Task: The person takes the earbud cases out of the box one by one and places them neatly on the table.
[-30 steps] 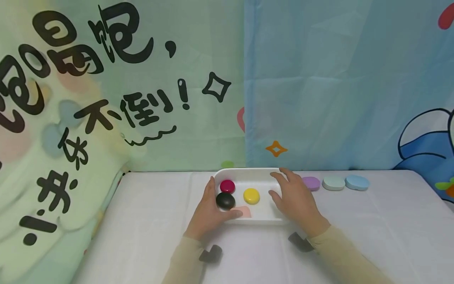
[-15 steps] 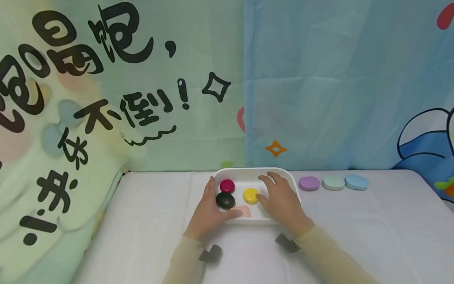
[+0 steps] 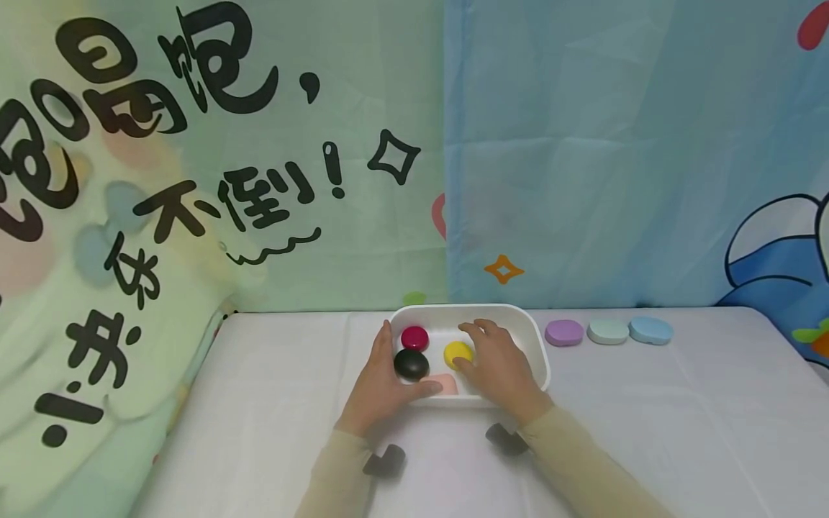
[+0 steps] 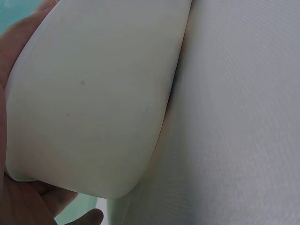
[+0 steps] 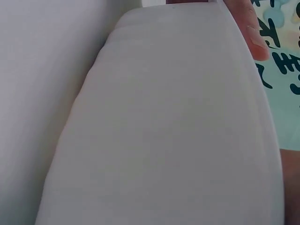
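A white rectangular tray (image 3: 532, 349) lies on the table. My left hand (image 3: 378, 392) grips its left end, thumb over the near rim and fingers along the side; the left wrist view shows the hand around the tray's outer wall (image 4: 93, 93). Inside are a dark red round piece (image 3: 414, 338), a black oval one (image 3: 411, 365), a yellow round one (image 3: 457, 353) and a flat pink one (image 3: 448, 384), partly hidden by my left thumb. Over the tray, my right hand (image 3: 501, 368) has its thumb overlapping the yellow piece, fingers spread above it. The tray wall (image 5: 159, 117) fills the right wrist view.
Behind and right of the tray sit a purple piece (image 3: 564, 332), a pale green piece (image 3: 608, 332) and a light blue piece (image 3: 651, 330) in a row. A white cloth (image 3: 648, 417) covers the table, and printed curtains (image 3: 583, 180) hang at its back edge.
My right hand has moved left from the tray's right end to the yellow piece. My left hand has stayed at the tray's left end.
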`<state>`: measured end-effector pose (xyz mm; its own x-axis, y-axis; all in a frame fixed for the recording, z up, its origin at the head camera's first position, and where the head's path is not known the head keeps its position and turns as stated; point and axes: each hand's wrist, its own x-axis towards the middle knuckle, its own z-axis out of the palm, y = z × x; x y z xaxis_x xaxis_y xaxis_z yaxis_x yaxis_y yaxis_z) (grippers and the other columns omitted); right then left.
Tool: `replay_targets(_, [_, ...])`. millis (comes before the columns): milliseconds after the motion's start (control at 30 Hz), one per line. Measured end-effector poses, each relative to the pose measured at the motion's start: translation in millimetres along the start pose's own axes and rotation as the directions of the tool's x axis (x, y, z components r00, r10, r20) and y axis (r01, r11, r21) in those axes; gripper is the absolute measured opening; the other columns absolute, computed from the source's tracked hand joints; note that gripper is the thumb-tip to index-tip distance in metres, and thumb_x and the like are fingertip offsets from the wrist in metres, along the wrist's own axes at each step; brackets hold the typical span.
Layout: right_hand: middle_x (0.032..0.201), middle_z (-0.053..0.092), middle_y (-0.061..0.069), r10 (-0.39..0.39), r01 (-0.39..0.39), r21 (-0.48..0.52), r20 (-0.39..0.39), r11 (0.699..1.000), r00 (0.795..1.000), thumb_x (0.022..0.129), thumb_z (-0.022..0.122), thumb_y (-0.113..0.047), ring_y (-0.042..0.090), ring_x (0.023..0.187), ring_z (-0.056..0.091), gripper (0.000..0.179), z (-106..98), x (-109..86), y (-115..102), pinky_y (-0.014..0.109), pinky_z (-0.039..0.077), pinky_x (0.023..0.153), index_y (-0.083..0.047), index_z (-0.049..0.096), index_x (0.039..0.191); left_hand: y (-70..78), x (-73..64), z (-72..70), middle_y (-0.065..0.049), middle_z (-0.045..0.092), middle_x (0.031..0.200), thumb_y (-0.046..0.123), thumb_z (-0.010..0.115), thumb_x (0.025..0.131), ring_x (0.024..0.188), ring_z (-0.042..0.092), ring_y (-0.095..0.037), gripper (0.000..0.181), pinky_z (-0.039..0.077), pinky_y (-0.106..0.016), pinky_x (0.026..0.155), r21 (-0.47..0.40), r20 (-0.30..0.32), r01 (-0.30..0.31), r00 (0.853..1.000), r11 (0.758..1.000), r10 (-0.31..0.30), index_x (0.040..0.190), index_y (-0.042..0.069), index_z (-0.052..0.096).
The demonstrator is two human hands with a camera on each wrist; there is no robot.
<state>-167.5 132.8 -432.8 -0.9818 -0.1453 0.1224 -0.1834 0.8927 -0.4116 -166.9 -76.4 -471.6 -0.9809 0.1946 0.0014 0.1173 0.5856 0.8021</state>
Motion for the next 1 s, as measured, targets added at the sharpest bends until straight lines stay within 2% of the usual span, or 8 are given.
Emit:
replay_targets(233, [0.129,0.06,0.025,-0.028,0.028,0.037,-0.002,0.999,1.0,0.086,0.079,-0.019,0.042,0.119,0.056,0.05,5,4.8,-5,0.055,0.052,0.094,0.0,0.063,0.129,-0.8,-0.5,-0.7,-0.005,0.013,0.168,0.056,0.084,0.074,0.152,0.018,-0.025,0.127,0.029,-0.051,0.118,-0.012,0.006,-0.011,1.0,1.0,0.011,0.162,0.01,0.007])
replay_targets(500, [0.124,0.062,0.023,-0.002,0.003,-0.013,0.061,1.0,0.998,0.085,0.08,-0.021,0.04,0.113,0.058,0.052,11,9.7,-3,0.053,0.052,0.094,-0.001,0.063,0.13,0.2,-0.5,-1.2,-0.005,0.014,0.168,0.06,0.083,0.072,0.152,0.021,-0.026,0.128,0.031,-0.052,0.116,0.001,0.013,0.0,1.0,1.0,0.0,0.163,0.012,0.007])
replay_targets(667, [0.116,0.064,0.02,0.008,-0.004,-0.042,0.101,0.999,0.995,0.086,0.078,-0.022,0.036,0.105,0.059,0.048,15,12.2,-1,0.052,0.055,0.088,-0.003,0.066,0.127,-0.3,-0.1,-1.4,-0.004,0.014,0.168,0.06,0.083,0.073,0.152,0.021,-0.026,0.127,0.031,-0.051,0.117,-0.005,0.014,0.002,1.0,1.0,-0.002,0.163,0.012,0.006])
replay_targets(1000, [0.102,0.064,0.015,0.007,-0.002,-0.038,0.128,0.999,0.992,0.083,0.079,-0.019,0.03,0.092,0.058,0.046,16,15.2,0,0.048,0.054,0.086,-0.002,0.067,0.124,-2.4,1.2,0.2,-0.003,0.013,0.168,0.059,0.083,0.073,0.152,0.02,-0.024,0.127,0.03,-0.05,0.117,-0.007,0.016,0.012,1.0,1.0,-0.012,0.163,0.014,0.005])
